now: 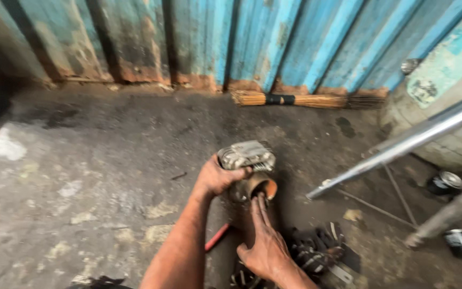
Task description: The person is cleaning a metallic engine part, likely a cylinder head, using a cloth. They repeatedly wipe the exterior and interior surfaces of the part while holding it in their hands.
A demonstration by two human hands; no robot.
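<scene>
My left hand grips a grimy finned metal engine part from its left side, thumb over the top. Under that part sits a rusty brown pipe with a round open mouth, running down toward me. My right hand lies along the pipe with its fingers stretched flat up to the pipe's mouth. Both arms are bare and smeared with grease. Whether the engine part rests on the pipe or is lifted off it is unclear.
Dirty concrete floor all around. A stick broom lies against the blue corrugated metal wall. A shiny metal tube slants in at right. A red-handled tool and dark greasy rags lie close by.
</scene>
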